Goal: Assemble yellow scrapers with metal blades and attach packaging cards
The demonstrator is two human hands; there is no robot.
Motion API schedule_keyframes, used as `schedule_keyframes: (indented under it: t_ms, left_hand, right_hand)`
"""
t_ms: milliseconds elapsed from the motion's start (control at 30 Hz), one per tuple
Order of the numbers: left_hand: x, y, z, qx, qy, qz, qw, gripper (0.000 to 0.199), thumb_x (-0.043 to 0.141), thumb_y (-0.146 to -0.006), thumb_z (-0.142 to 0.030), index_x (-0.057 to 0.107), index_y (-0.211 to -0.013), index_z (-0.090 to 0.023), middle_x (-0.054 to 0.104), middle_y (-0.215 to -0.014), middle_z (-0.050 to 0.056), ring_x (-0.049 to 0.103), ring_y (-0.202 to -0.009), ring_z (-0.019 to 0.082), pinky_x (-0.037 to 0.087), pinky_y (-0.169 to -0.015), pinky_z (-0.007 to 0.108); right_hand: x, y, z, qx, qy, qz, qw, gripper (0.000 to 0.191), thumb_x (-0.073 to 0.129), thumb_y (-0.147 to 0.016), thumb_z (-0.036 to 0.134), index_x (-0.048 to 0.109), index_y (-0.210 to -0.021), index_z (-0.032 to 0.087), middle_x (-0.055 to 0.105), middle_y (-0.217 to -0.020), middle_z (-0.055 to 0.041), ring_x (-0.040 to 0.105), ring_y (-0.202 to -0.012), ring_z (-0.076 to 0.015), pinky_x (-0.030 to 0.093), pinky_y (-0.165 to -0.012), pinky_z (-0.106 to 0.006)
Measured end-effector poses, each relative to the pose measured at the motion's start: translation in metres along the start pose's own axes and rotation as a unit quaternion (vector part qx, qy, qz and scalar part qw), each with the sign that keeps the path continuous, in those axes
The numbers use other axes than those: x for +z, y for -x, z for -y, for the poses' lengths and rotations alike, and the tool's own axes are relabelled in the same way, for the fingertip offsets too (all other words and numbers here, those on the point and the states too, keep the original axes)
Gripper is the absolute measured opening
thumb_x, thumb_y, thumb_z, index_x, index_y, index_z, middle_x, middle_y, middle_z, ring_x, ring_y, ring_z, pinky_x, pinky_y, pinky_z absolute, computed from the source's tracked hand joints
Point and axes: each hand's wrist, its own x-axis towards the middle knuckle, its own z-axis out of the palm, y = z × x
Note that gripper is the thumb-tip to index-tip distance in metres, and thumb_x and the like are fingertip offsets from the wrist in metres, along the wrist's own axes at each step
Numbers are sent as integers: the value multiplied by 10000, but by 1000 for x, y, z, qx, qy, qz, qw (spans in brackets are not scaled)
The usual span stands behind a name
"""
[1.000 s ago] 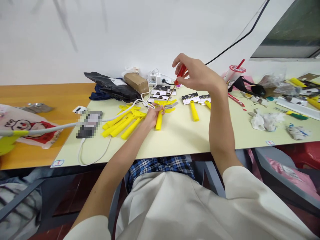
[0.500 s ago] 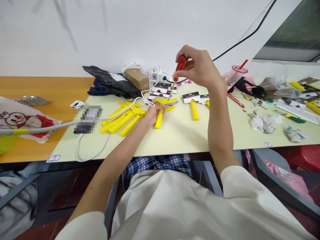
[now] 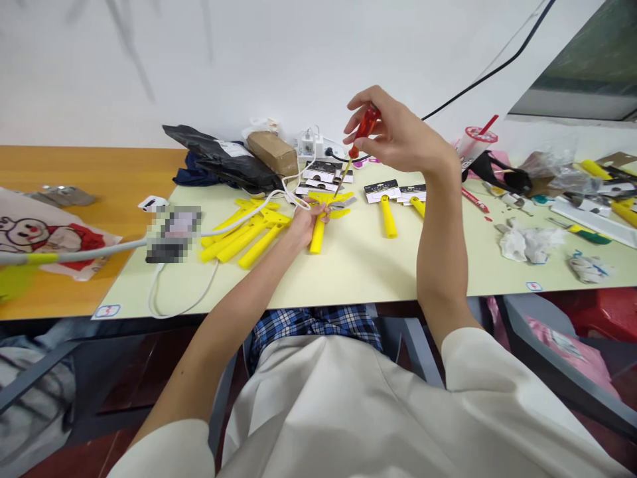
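My right hand [image 3: 398,133] is raised above the table, with thumb and finger closed on the red handle of a screwdriver [image 3: 367,126]; its other fingers are lifted away. The shaft slants down to the head of a yellow plastic scraper [image 3: 317,238], where the tip meets it. My left hand [image 3: 306,224] grips this scraper near its neck and keeps it against the tabletop. A grey metal piece shows at the head's right side. Left of that hand lies a pile of several similar yellow scrapers [image 3: 243,240].
Two carded yellow-handled pieces [image 3: 388,216] lie to the right. Black-and-white cards [image 3: 323,174], a power strip [image 3: 311,146], a cardboard box [image 3: 273,153] and a black plastic bag [image 3: 226,162] sit behind. A white cable [image 3: 239,231] crosses the pile. Crumpled tissue [image 3: 530,242] lies farther right.
My right hand has shifted slightly right, and its fingers have spread off the screwdriver handle, which leans more to the right. My left hand and the scraper have stayed nearly still.
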Motion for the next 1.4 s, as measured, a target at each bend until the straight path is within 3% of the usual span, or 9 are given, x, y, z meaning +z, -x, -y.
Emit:
schedule_keyframes:
  t_ms: [167,300,467,633,800,967,1133,1300,1400]
  left_hand:
    - [-1,1,1,6,-2,6,1000,499,707,-752,68,460,-1028,-266,629,-807,-35,660,-694,145,385,-560,225]
    - [0,2,3,3,-7,10,1000,507,664,-740,86,431,-1019,-267,629,-819,-35,653,-683,139,386,-557,219]
    - [2,3,2,1,1,-3,1000,512,700,-753,79,435,-1024,-265,621,-817,-35,663,-693,137,382,-555,213]
    - [3,4,1,-6,13,-6,1000,530,739,-732,80,458,-1021,-265,619,-812,-44,660,-679,133,379,-559,219]
    - [0,1,2,-5,13,-7,1000,549,703,-727,109,437,-1025,-268,645,-835,-35,661,-679,128,384,-560,198]
    - [-2,-2,3,-15,23,-9,1000,556,682,-723,117,429,-1029,-271,650,-870,-28,663,-687,121,381,-557,181]
    - [0,-1,2,-13,30,-21,999,562,680,-720,128,434,-1031,-271,645,-870,-27,663,-676,121,388,-554,183]
    - [0,0,2,-16,26,-10,999,538,675,-750,112,440,-1044,-272,641,-876,-27,658,-675,116,395,-546,176]
    - [0,-1,2,-14,23,-9,1000,561,661,-743,120,419,-1058,-276,631,-874,-31,656,-678,113,396,-545,172]
  right_hand:
    - [7,-6,-2,-14,25,-46,999,442,894,-747,626,639,-1057,441,746,-898,-4,680,-978,-342,564,-894,-559]
    - [11,-8,-4,-6,69,-59,996,368,844,-824,623,617,-1025,414,712,-861,-15,642,-908,-334,564,-909,-570]
    - [8,-7,-2,-19,32,-28,999,424,867,-819,550,623,-1146,431,757,-947,-12,676,-1063,-332,560,-953,-536]
    - [13,-10,-2,-49,87,-55,994,277,803,-898,555,646,-1090,432,736,-961,-23,679,-940,-337,571,-951,-562]
    - [16,-10,-4,-66,73,-31,995,342,729,-953,477,622,-1271,408,735,-1347,-33,668,-1193,-309,589,-1013,-538]
    - [15,-12,-7,-45,90,-51,994,373,814,-859,597,665,-1184,491,774,-1019,-9,671,-1067,-346,586,-1020,-559]
    - [18,-13,-13,-77,82,-33,993,366,712,-969,457,581,-1309,417,726,-1315,-41,692,-1188,-316,617,-1042,-583]
    - [21,-12,-13,-42,85,-61,994,348,774,-929,464,599,-1226,420,766,-1017,-23,714,-992,-332,621,-943,-561]
    - [22,-11,-7,-58,90,-38,994,385,705,-945,335,537,-1291,346,728,-1164,-70,698,-1040,-306,617,-917,-529]
